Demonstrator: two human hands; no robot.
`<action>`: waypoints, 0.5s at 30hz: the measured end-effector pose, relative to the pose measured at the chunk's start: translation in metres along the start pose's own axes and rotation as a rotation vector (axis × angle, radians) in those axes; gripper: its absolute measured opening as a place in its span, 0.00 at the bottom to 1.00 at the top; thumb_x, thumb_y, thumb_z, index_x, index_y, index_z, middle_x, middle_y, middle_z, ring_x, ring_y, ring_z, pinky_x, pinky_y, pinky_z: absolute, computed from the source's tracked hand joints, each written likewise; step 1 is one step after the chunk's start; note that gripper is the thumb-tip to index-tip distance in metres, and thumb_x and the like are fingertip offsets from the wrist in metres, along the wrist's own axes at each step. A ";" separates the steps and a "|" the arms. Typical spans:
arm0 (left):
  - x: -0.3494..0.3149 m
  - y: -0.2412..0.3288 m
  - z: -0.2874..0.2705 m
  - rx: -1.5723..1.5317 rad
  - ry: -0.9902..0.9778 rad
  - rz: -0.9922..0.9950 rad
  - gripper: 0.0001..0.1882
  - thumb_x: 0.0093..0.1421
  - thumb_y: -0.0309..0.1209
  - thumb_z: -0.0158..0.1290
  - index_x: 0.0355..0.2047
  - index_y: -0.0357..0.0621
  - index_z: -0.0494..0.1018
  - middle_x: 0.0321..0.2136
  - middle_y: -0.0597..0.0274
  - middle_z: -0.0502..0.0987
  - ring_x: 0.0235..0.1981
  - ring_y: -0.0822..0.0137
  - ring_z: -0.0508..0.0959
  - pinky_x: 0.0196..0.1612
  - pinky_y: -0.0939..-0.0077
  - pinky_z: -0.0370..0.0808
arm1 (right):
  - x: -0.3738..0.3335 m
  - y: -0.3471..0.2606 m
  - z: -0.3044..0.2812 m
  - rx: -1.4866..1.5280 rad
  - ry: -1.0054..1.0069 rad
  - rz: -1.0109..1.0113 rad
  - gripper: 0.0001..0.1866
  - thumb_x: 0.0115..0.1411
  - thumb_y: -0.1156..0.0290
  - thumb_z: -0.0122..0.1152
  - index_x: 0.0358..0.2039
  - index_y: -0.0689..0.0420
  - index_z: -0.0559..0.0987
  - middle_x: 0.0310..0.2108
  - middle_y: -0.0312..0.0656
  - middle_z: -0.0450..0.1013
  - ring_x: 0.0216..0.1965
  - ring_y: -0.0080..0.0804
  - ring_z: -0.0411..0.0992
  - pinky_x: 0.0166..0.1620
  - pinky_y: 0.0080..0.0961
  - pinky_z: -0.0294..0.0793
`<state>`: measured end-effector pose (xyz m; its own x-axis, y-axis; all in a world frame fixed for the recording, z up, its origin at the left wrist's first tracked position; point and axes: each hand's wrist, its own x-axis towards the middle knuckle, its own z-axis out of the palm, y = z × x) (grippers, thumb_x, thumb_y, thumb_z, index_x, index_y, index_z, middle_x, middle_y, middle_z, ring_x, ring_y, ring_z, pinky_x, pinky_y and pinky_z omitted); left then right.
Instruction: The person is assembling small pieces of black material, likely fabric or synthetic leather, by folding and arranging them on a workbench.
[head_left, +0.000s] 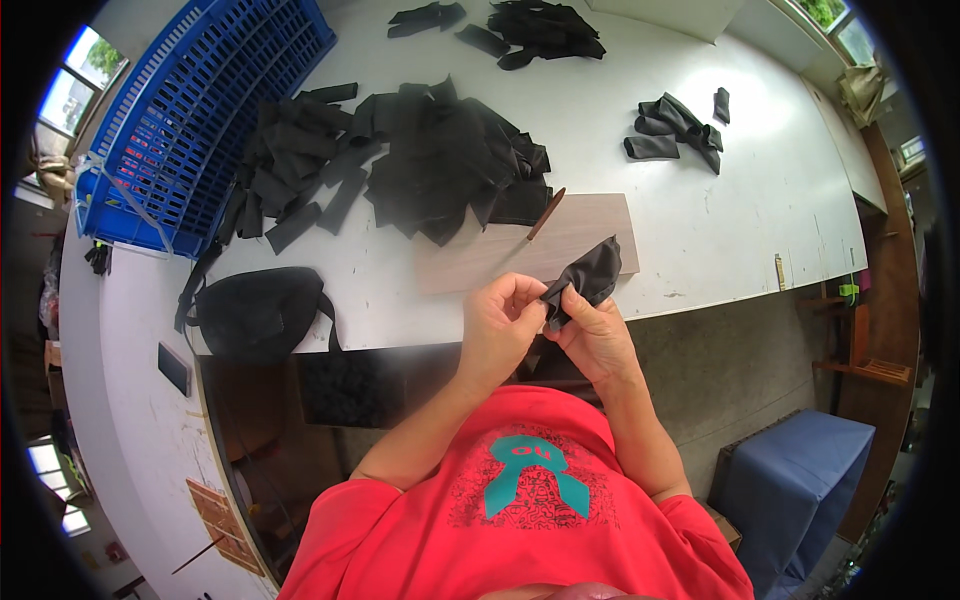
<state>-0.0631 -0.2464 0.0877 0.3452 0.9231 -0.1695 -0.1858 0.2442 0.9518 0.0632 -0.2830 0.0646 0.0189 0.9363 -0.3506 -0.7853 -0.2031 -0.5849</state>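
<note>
Near the table's front edge, a small piece of black cloth [592,272] is held up between both hands. My right hand [600,338] grips it, thumb on top, with the cloth rising above the fingers. My left hand [503,322] pinches its lower left edge. Just beyond the hands lies a pale wooden board [605,225], with a slim brown pointed stick [546,215] resting on it. A big heap of flat black cloth pieces [440,160] spreads past the board's far left side.
A blue plastic basket [215,110] stands at the far left. A black bag [260,312] and a phone [174,368] lie to the left. More black pieces sit at the back [545,30] and right [675,130]. A blue-covered box [795,490] stands at lower right.
</note>
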 end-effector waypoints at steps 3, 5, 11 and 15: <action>0.002 -0.008 -0.002 0.083 0.009 0.028 0.02 0.49 0.20 0.49 0.25 0.34 0.70 0.18 0.68 0.71 0.18 0.83 0.68 0.22 0.90 0.65 | -0.001 -0.008 -0.013 -0.102 0.051 0.072 0.06 0.52 0.69 0.57 0.27 0.57 0.73 0.25 0.36 0.71 0.23 0.23 0.67 0.24 0.18 0.66; 0.004 -0.013 -0.006 0.138 0.079 0.091 0.01 0.50 0.20 0.50 0.25 0.35 0.70 0.18 0.69 0.71 0.18 0.82 0.68 0.22 0.90 0.65 | 0.001 -0.012 -0.020 -1.224 0.344 -0.162 0.11 0.50 0.67 0.59 0.25 0.62 0.72 0.23 0.40 0.70 0.21 0.27 0.66 0.23 0.21 0.64; -0.001 -0.007 -0.002 0.186 -0.006 0.094 0.02 0.52 0.21 0.51 0.26 0.35 0.70 0.18 0.70 0.70 0.19 0.83 0.68 0.22 0.91 0.64 | -0.019 -0.018 0.016 -1.126 0.126 -0.703 0.14 0.41 0.73 0.65 0.30 0.61 0.74 0.26 0.40 0.68 0.23 0.24 0.67 0.23 0.17 0.66; -0.003 -0.015 0.004 0.311 0.023 0.250 0.02 0.51 0.20 0.51 0.26 0.37 0.70 0.18 0.70 0.71 0.17 0.81 0.69 0.21 0.90 0.65 | -0.013 -0.016 0.014 -1.167 0.060 -0.608 0.13 0.42 0.76 0.63 0.31 0.60 0.75 0.27 0.40 0.70 0.23 0.24 0.69 0.24 0.18 0.68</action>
<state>-0.0577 -0.2542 0.0753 0.3035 0.9499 0.0747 0.0269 -0.0869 0.9959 0.0667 -0.2882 0.0890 0.2279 0.9575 0.1770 0.3506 0.0889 -0.9323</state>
